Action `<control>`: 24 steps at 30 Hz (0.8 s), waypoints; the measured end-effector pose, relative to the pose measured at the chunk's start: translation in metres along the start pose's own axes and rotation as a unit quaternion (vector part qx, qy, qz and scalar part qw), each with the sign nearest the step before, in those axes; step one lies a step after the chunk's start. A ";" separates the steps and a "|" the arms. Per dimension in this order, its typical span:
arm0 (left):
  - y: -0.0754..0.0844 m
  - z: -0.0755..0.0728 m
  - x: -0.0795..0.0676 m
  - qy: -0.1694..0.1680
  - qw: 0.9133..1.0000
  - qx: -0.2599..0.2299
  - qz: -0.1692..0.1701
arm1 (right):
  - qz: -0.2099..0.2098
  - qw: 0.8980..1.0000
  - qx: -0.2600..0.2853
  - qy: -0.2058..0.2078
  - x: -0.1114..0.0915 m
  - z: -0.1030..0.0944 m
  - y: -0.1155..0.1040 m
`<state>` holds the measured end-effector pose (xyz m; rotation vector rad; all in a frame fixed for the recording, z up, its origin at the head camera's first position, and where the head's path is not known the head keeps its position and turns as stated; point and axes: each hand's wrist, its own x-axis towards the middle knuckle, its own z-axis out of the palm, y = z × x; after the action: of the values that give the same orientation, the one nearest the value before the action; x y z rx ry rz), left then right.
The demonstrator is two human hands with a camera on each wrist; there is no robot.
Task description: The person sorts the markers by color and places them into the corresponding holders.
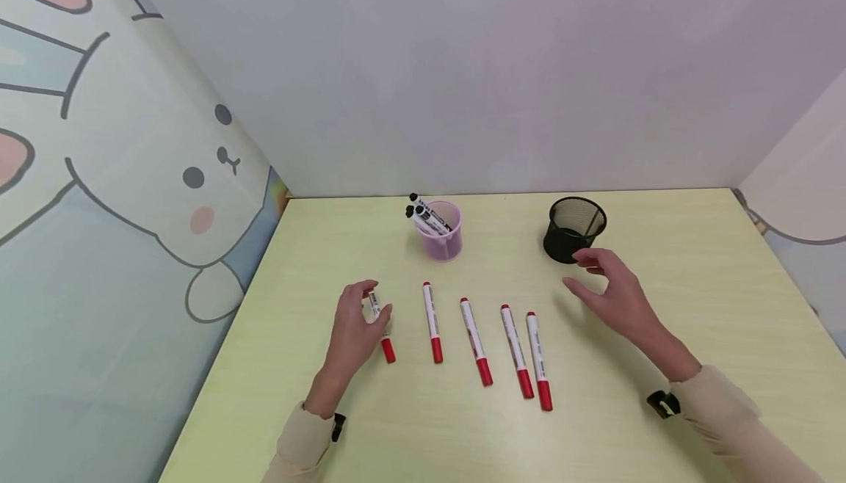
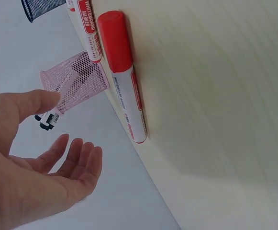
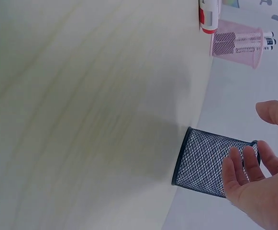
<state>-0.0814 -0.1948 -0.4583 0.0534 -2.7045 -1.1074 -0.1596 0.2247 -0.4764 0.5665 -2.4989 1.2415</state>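
Observation:
My left hand (image 1: 353,332) hovers over the leftmost red-capped whiteboard marker (image 1: 388,351), partly covering it in the head view. In the left wrist view that marker (image 2: 130,103) lies on the table, apart from the loosely bent fingers and thumb, which hold nothing. Across the table, my right hand (image 1: 619,298) is raised just in front of a black mesh pen cup (image 1: 560,243), thumb and fingers spread apart. The right wrist view has the cup (image 3: 203,160) partly behind the fingers; whether they touch it I cannot tell.
Several more red-capped markers (image 1: 472,329) lie in a spaced row between the hands. A pink mesh cup (image 1: 443,249) at the back holds black-capped markers (image 1: 429,219). A wall (image 1: 502,101) rises behind the table (image 1: 476,439), and a rabbit-patterned panel (image 1: 132,175) stands at the left.

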 end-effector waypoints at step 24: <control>-0.007 0.004 -0.005 -0.054 0.986 0.016 -0.156 | 0.152 0.988 0.004 -0.008 0.013 -0.023 0.022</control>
<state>-0.0779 -0.1966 -0.4663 0.4499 -2.8807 -1.1772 -0.1792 0.2523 -0.4730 0.1988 -2.6669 1.3550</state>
